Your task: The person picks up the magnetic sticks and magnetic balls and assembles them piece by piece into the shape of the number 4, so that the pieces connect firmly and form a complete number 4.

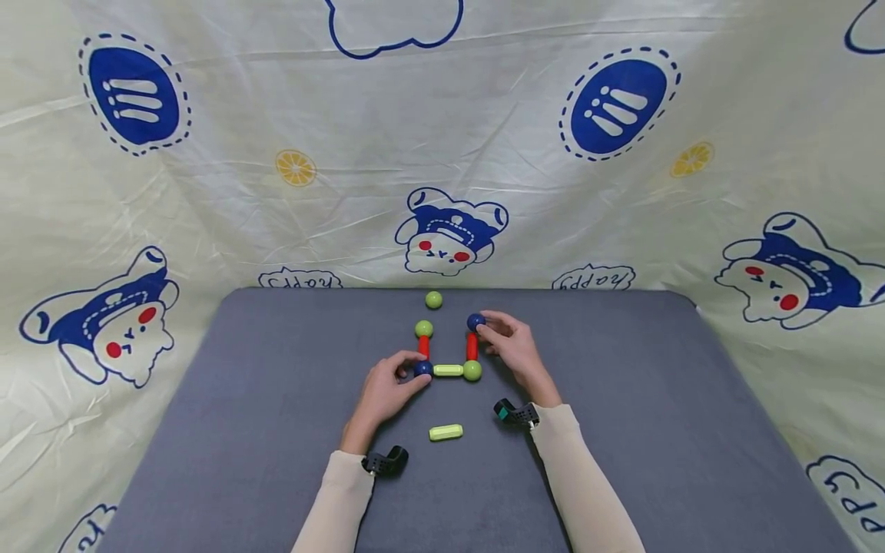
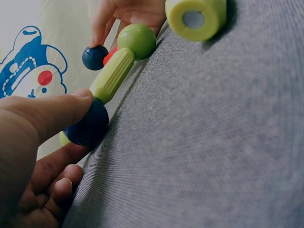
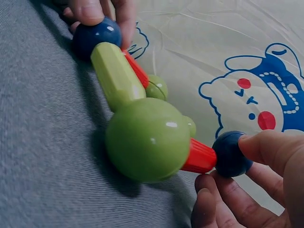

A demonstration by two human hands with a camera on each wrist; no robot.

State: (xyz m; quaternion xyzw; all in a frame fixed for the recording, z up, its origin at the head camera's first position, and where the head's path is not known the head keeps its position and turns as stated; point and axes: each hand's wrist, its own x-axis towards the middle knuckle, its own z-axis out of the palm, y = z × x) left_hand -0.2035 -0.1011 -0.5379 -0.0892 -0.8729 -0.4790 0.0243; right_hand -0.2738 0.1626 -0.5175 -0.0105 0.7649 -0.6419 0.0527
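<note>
A U of toy rods and balls lies on the table. My left hand (image 1: 386, 392) pinches the blue ball (image 1: 423, 369) at its near left corner between thumb and fingers. From that ball a yellow-green rod (image 1: 448, 370) runs right to a green ball (image 1: 472, 370), and a red rod (image 1: 424, 348) runs away to another green ball (image 1: 424, 329). At the far right end my right hand (image 1: 515, 349) pinches a second blue ball (image 3: 232, 154), which meets the tip of the right red rod (image 3: 199, 156).
A loose green ball (image 1: 433, 299) lies near the table's far edge. Nearer me, between the forearms, is a loose yellow-green rod (image 1: 445, 432). The grey table (image 1: 276, 430) ends at a printed cloth backdrop (image 1: 359, 215).
</note>
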